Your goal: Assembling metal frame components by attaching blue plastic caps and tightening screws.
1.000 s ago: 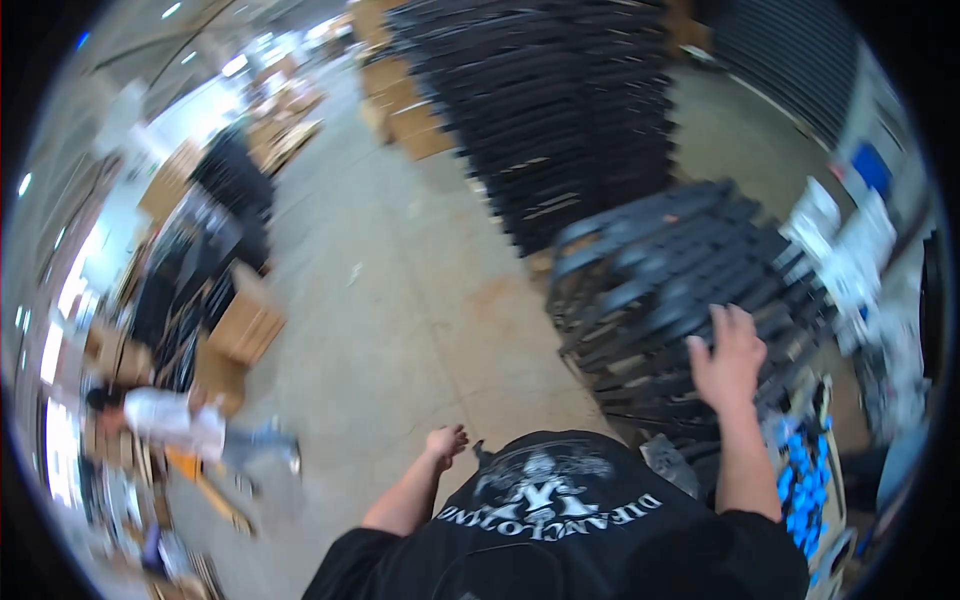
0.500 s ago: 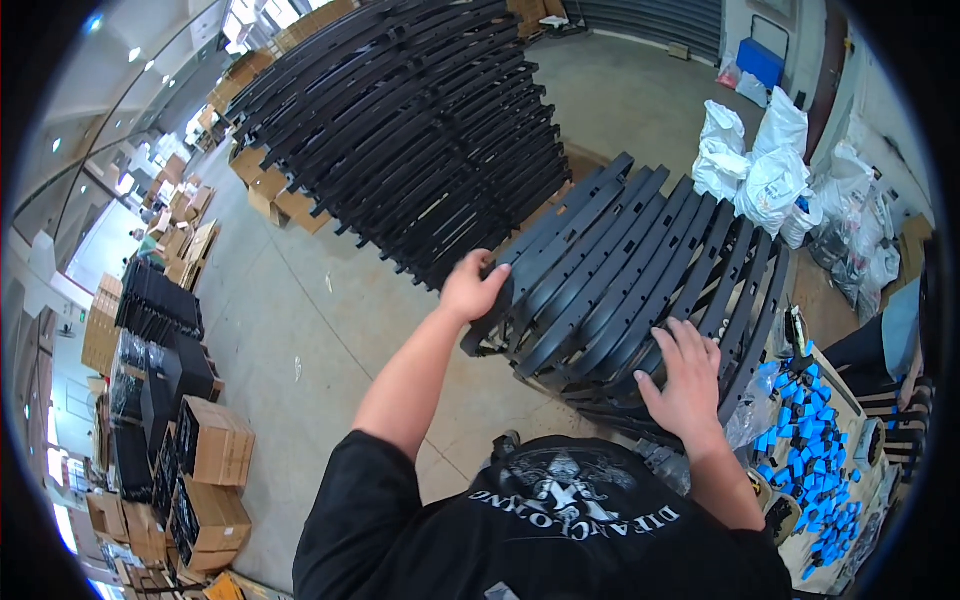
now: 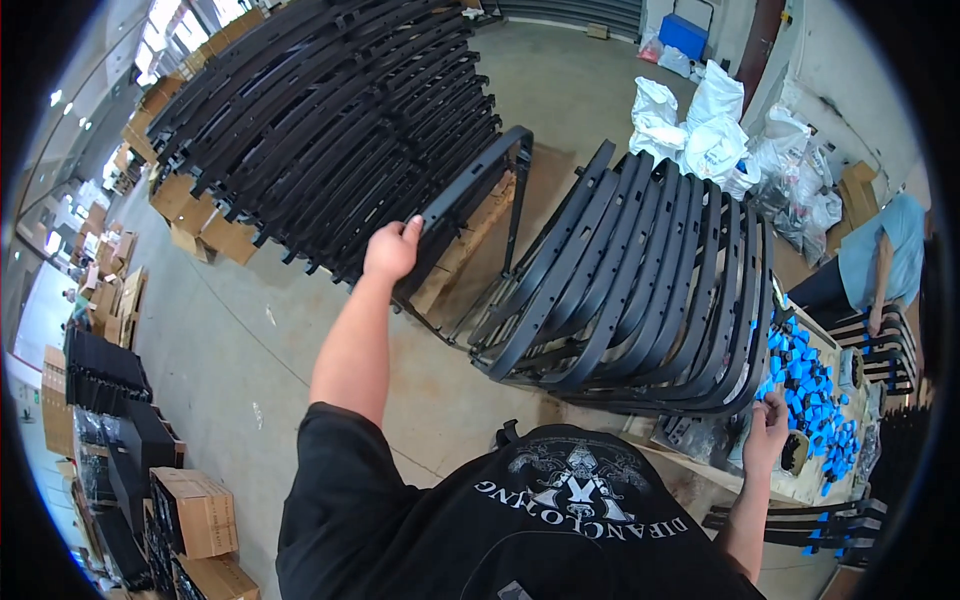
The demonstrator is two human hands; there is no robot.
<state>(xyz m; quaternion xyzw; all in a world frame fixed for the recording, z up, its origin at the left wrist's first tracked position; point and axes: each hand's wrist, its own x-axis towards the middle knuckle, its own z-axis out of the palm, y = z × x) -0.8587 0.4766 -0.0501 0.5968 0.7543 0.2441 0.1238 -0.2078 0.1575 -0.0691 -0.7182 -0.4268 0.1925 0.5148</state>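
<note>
My left hand point(image 3: 392, 252) is wrapped round the top bar of a black curved frame point(image 3: 470, 180). That frame is tilted up, apart from the row, its far corner standing near the tall stack. To its right stands a row of similar black frames point(image 3: 610, 270), packed side by side. My right hand point(image 3: 766, 436) is past the row's near right end, beside a heap of small blue and black pieces point(image 3: 806, 385). Its fingers are curled together; what they hold, if anything, cannot be made out.
A tall stack of black frames point(image 3: 330, 130) rises on a wooden pallet point(image 3: 470, 240). White sacks point(image 3: 715, 130) stand behind the row. At right another person point(image 3: 880, 255) bends by more frames. Cardboard boxes point(image 3: 195, 510) line the left. More black bars point(image 3: 800, 525) lie at lower right.
My left hand has swung one frame leftward, away from the row. My right hand has left the row and moved right, down to the blue pieces. The view has shifted right.
</note>
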